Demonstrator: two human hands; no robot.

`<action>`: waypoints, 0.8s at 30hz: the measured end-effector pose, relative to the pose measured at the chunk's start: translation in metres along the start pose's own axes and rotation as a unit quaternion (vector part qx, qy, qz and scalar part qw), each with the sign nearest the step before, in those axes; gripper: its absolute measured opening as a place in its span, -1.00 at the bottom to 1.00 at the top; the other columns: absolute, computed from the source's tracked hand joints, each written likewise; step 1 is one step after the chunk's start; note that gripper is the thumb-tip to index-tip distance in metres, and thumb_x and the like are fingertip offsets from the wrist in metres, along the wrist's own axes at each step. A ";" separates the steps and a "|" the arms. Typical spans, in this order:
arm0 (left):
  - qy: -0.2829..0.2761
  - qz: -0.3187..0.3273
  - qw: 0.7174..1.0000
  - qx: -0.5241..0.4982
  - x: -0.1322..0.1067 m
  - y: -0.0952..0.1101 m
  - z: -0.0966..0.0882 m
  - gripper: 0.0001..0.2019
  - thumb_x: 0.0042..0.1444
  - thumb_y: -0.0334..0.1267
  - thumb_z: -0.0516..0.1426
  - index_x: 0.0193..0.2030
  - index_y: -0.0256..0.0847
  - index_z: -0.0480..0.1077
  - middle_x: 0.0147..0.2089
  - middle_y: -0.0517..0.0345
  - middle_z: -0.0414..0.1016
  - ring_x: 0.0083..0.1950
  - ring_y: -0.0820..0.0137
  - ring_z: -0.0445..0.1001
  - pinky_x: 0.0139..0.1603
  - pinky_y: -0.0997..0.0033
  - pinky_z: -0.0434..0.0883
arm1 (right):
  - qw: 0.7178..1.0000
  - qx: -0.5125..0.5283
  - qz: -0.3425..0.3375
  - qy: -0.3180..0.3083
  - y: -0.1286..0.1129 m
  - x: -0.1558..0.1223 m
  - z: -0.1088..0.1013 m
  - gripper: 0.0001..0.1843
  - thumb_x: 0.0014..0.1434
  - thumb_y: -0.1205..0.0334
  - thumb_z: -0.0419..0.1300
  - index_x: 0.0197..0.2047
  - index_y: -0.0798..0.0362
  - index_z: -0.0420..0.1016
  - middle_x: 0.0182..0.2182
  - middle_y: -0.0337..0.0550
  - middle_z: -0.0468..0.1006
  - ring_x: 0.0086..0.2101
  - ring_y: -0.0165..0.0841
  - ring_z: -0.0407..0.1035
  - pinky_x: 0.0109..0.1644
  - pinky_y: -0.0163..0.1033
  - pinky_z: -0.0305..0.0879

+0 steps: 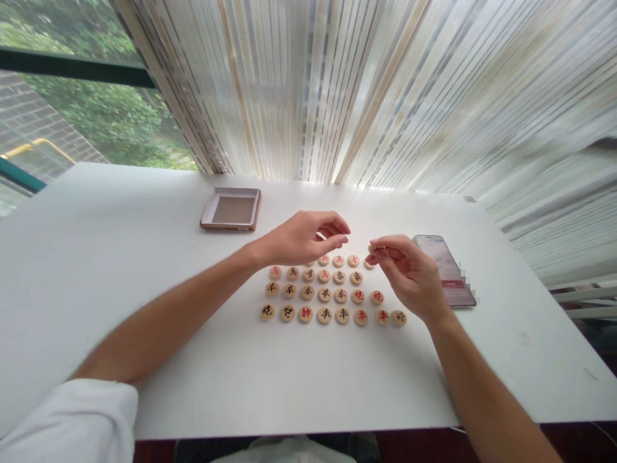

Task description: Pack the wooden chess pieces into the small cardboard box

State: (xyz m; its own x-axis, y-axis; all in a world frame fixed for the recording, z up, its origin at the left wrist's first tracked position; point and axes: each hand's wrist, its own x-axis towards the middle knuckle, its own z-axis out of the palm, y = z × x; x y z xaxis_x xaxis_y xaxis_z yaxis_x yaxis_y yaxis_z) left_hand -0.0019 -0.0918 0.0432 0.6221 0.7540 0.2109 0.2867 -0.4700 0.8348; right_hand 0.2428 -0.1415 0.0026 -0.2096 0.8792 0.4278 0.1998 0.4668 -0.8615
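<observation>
Between the thumb and fingertips of my right hand is a small round wooden xiangqi piece, mostly covered by the fingers. My left hand hovers over the back row, its thumb and fingers curved with a gap between them and nothing visible inside. Below both hands, xiangqi pieces lie flat in rows, marked with red or black characters. A black-marked piece ends the front row on the right, and a red-marked piece lies further left in it. My left hand hides part of the back row.
An open shallow box with a grey-brown bottom sits at the back left of the white table. A phone lies right of the pieces, beside my right hand. A striped curtain hangs behind the table, next to a window.
</observation>
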 end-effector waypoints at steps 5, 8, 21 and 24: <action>0.049 -0.023 0.998 0.030 0.005 -0.016 -0.021 -0.78 0.28 -0.17 0.20 -0.05 -0.27 0.53 -0.10 0.00 0.66 -0.08 0.32 0.63 0.00 0.30 0.54 | 1.000 0.014 0.015 -0.005 0.003 0.000 -0.002 -0.81 0.28 0.27 0.31 -0.03 -0.06 0.55 -0.15 -0.15 0.53 -0.18 -0.28 0.56 -0.03 -0.10 0.54; 0.068 -0.045 0.996 0.044 0.007 -0.021 -0.032 -0.77 0.26 -0.16 0.21 -0.05 -0.25 0.53 -0.09 0.00 0.66 -0.10 0.32 0.63 -0.02 0.30 0.53 | 1.000 0.011 0.019 -0.006 0.005 0.000 -0.004 -0.81 0.27 0.26 0.33 -0.05 -0.07 0.55 -0.15 -0.15 0.54 -0.17 -0.27 0.56 -0.03 -0.11 0.53; 0.067 -0.053 0.992 0.091 0.006 -0.022 -0.040 -0.79 0.26 -0.16 0.21 -0.09 -0.24 0.55 -0.12 0.03 0.67 -0.12 0.33 0.62 -0.06 0.35 0.52 | 0.993 -0.095 0.066 0.028 0.005 0.005 -0.030 -0.83 0.21 0.09 0.39 -0.20 -0.03 0.59 -0.32 -0.17 0.64 -0.34 -0.29 0.58 -0.17 -0.15 0.54; 0.071 -0.054 0.991 0.096 0.006 -0.023 -0.042 -0.78 0.26 -0.15 0.21 -0.08 -0.23 0.56 -0.11 0.03 0.67 -0.11 0.33 0.62 -0.03 0.33 0.51 | 0.990 -0.110 0.087 0.019 0.004 0.006 -0.038 -0.79 0.20 0.04 0.38 -0.20 -0.02 0.60 -0.32 -0.16 0.65 -0.37 -0.30 0.57 -0.22 -0.17 0.54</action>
State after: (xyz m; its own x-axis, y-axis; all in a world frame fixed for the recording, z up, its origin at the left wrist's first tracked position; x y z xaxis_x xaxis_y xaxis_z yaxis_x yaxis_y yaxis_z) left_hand -0.0359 -0.0573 0.0468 0.4752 0.8556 0.2053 0.4878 -0.4504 0.7478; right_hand 0.2790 -0.1310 0.0124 -0.1191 0.9493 0.2909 0.4335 0.3133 -0.8449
